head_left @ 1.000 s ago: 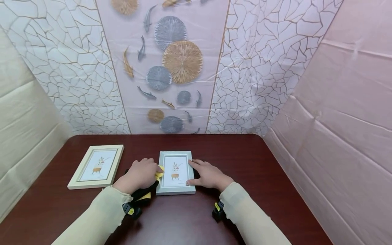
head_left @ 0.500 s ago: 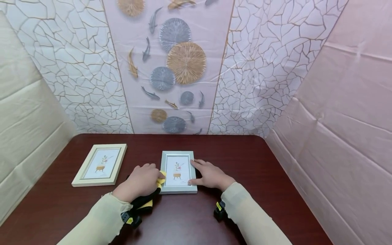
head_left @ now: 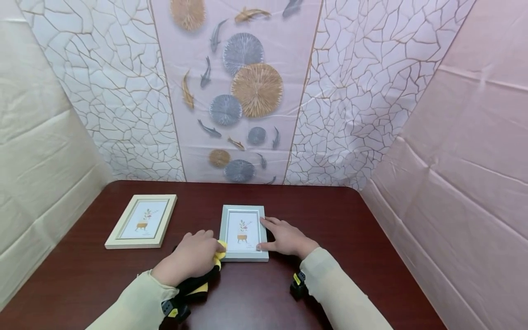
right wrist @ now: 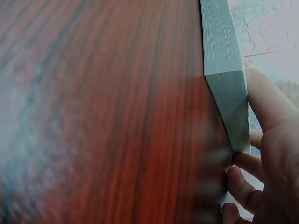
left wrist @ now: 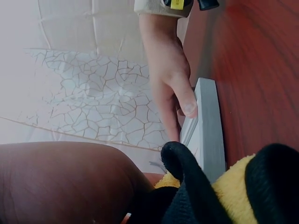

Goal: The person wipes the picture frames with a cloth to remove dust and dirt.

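Observation:
A pale blue-grey picture frame (head_left: 246,256) lies face up on the table, showing a potted plant print. My left hand (head_left: 189,256) pinches a yellow and black cloth (head_left: 200,289) against the frame's lower left edge. Close up in the left wrist view, the fuzzy yellow and black cloth (left wrist: 236,189) meets the frame's side (left wrist: 212,130). At the frame's right edge my right hand (head_left: 286,237) holds it, thumb near the lower corner and index finger higher up. The right wrist view has the thumb (right wrist: 268,95) over the frame's face, with other fingers curled by its edge.
A cream picture frame (head_left: 113,238) with a similar print lies to the left on the dark red wooden table (head_left: 338,293). Patterned cloth walls (head_left: 346,105) enclose the table at the back and both sides. Small black devices sit on both wrists.
My left hand and the cloth have slid down the frame's left edge, towards me. The right hand stays at the right edge. The head view has turned slightly left.

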Demonstrator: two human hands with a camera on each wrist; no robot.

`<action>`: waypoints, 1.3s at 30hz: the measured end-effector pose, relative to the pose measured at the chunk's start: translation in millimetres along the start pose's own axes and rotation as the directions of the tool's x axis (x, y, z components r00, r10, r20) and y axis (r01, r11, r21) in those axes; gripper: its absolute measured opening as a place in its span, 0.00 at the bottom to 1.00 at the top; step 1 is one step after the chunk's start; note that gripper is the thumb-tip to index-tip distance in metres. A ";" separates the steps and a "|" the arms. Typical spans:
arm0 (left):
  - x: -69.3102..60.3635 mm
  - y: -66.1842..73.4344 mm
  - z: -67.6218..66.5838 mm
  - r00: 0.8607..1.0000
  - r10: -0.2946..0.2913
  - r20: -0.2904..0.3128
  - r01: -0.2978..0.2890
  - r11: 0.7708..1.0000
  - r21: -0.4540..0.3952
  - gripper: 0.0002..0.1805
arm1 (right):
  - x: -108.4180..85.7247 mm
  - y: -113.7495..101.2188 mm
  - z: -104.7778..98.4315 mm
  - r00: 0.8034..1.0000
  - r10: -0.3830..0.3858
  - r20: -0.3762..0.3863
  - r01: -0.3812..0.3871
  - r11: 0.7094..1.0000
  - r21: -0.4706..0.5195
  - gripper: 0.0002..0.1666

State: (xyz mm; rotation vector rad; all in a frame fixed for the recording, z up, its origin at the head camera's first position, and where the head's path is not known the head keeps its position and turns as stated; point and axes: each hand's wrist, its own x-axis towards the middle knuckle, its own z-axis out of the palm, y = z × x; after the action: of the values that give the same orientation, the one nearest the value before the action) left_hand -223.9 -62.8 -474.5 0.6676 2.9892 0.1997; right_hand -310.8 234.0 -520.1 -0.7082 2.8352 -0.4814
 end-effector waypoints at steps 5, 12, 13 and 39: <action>-2.6 4.1 1.6 1.000 0.003 -0.018 -0.002 1.000 0.028 0.17 | -1.2 1.2 2.3 1.000 0.006 0.002 -0.006 1.000 0.004 0.57; 1.2 3.9 -2.0 1.000 0.009 -0.019 -0.008 0.999 0.037 0.18 | -0.6 2.7 1.7 1.000 -0.008 -0.007 0.008 1.000 0.019 0.58; 2.0 2.9 -2.4 1.000 0.009 -0.014 -0.008 0.999 0.033 0.19 | -0.6 2.8 1.4 1.000 -0.006 -0.004 0.007 1.000 0.020 0.58; 63.7 -29.5 -3.4 1.000 -0.026 -0.014 0.027 0.997 0.075 0.21 | -2.4 1.7 2.4 1.000 -0.007 0.001 0.007 1.000 0.021 0.58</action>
State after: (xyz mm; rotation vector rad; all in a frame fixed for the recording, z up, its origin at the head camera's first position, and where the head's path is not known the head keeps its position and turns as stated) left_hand -294.1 -62.3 -478.0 0.6359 3.0292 0.0910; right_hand -308.9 236.0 -522.7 -0.7146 2.8231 -0.5115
